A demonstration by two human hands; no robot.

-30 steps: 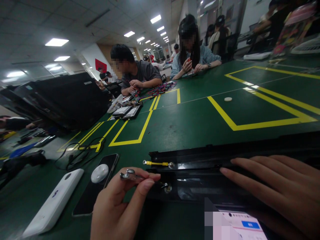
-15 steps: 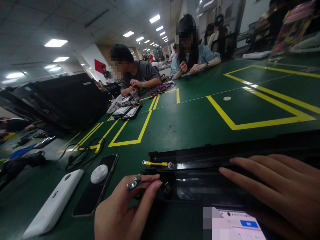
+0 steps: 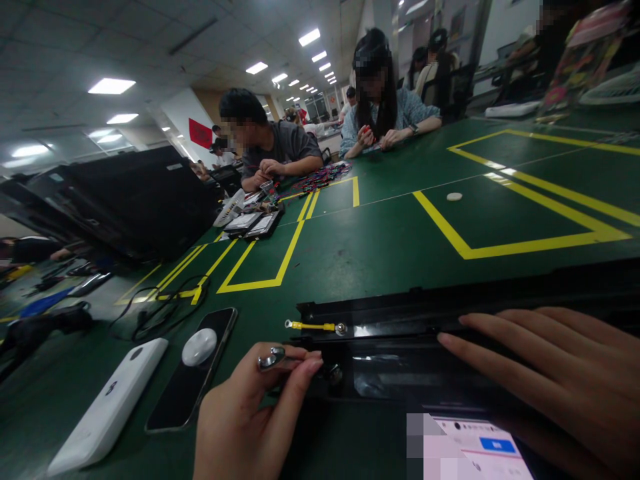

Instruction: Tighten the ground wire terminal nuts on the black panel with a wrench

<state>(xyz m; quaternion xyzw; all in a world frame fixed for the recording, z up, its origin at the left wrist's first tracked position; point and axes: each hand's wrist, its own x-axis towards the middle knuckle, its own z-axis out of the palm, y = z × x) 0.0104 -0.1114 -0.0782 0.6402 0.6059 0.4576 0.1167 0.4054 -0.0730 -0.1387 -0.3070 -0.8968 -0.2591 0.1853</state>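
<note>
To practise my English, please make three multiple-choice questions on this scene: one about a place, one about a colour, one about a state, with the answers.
1. Where does the right hand rest?
A. On the white power bank
B. On the black panel
C. On the round white grip

2. What colour is the wire on the panel?
A. Yellow
B. Red
C. Blue

3. What is the left hand doing?
A. Lying flat
B. Holding a phone
C. Pinching a small metal part

Answers:
1. B, its fingers lie across the panel.
2. A, yellow shows between the wire's metal ends.
3. C, the part sits between thumb and fingers.
</note>
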